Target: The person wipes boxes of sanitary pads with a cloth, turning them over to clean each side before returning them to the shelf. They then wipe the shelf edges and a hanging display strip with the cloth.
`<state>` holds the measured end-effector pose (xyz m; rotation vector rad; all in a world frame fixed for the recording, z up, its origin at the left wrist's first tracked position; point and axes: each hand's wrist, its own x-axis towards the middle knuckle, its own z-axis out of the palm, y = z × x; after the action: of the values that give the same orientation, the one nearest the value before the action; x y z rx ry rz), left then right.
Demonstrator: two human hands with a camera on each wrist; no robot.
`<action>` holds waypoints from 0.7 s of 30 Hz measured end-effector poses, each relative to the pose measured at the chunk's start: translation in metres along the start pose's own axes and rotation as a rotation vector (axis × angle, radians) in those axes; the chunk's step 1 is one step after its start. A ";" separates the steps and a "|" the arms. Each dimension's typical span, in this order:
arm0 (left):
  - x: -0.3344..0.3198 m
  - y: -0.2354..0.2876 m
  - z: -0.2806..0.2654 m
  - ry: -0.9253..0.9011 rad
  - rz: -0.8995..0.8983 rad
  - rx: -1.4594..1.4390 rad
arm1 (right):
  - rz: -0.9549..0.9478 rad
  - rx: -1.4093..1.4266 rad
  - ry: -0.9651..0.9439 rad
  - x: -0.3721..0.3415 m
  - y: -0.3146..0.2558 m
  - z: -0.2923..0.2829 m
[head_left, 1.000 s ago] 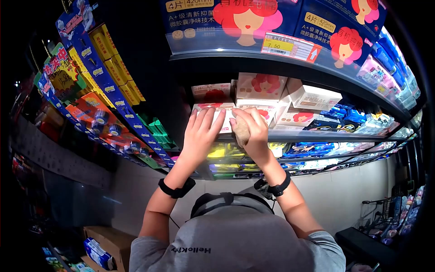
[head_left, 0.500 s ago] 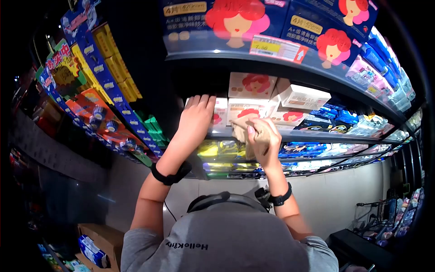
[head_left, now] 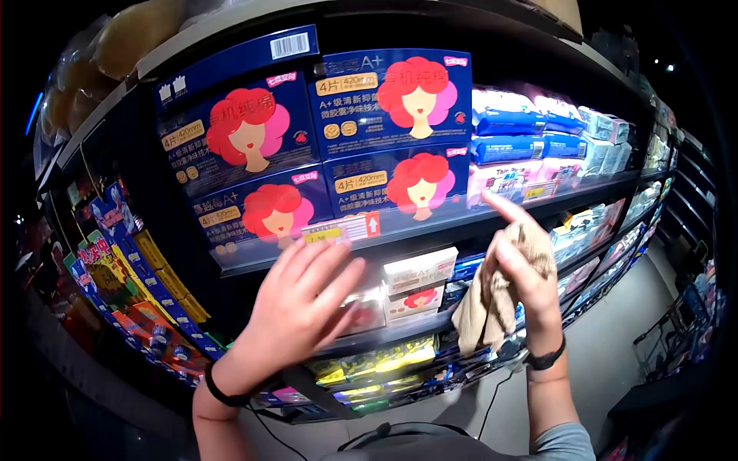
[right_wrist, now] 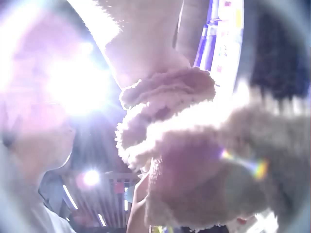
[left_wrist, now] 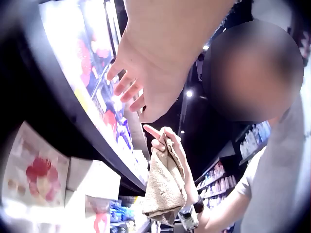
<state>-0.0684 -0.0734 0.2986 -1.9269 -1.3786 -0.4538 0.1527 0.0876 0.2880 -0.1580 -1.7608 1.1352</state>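
A tan cloth (head_left: 496,296) hangs in folds from my right hand (head_left: 534,280), which grips it with the index finger stretched out toward the upper shelf. In the left wrist view the same cloth (left_wrist: 165,187) dangles below the right hand (left_wrist: 170,141); in the right wrist view it (right_wrist: 194,179) fills much of the picture. My left hand (head_left: 296,307), fingers spread and holding nothing, is in front of the shelf edge by a yellow price tag (head_left: 323,234). Behind it stand dark blue boxes (head_left: 361,180) printed with a red-haired figure.
White boxes (head_left: 419,276) sit on the shelf below, with yellow packs (head_left: 377,361) lower down. Blue and white packs (head_left: 507,111) stand at the right of the upper shelf. A hanging display (head_left: 154,269) is at the left, and a cart (head_left: 661,338) is at the right.
Both hands have come away from the white boxes on the lower shelf and up toward the upper shelf. The head view has tilted upward, and the cloth has moved right with my right hand.
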 end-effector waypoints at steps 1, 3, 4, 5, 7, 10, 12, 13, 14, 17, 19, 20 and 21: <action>0.016 -0.001 -0.008 0.025 0.020 0.090 | -0.087 0.023 0.002 0.015 -0.002 -0.011; 0.049 -0.005 -0.022 0.115 0.017 0.247 | -0.110 -0.026 0.010 0.045 -0.018 -0.032; 0.064 -0.008 -0.025 0.167 -0.001 0.271 | -0.132 -0.051 -0.019 0.062 -0.019 -0.045; 0.079 -0.012 -0.028 0.218 -0.023 0.295 | -0.102 -0.096 0.003 0.077 -0.025 -0.048; 0.110 -0.021 -0.026 0.322 0.048 0.290 | -0.215 -0.500 -0.010 0.119 -0.021 -0.063; 0.149 -0.034 -0.017 0.433 0.080 0.361 | -0.313 -0.703 -0.023 0.166 -0.025 -0.062; 0.161 -0.039 -0.014 0.533 0.006 0.516 | -0.382 -0.774 -0.048 0.185 -0.037 -0.054; 0.161 -0.043 -0.015 0.557 -0.043 0.608 | -0.386 -0.795 -0.076 0.186 -0.041 -0.053; 0.159 -0.048 -0.015 0.579 -0.090 0.649 | -0.315 -0.784 -0.165 0.189 -0.049 -0.050; 0.145 -0.060 -0.014 0.574 -0.205 0.683 | -0.255 -0.761 -0.353 0.208 -0.047 -0.053; 0.133 -0.067 -0.012 0.527 -0.193 0.731 | -0.186 -0.703 -0.380 0.220 -0.037 -0.055; 0.128 -0.071 -0.012 0.492 -0.198 0.739 | -0.096 -0.698 -0.355 0.218 -0.039 -0.051; 0.123 -0.075 -0.012 0.455 -0.207 0.723 | -0.014 -0.547 -0.426 0.207 -0.045 -0.051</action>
<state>-0.0905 0.0138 0.4117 -1.0271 -1.2130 -0.3858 0.1064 0.2107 0.4622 -0.2430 -2.4241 0.6799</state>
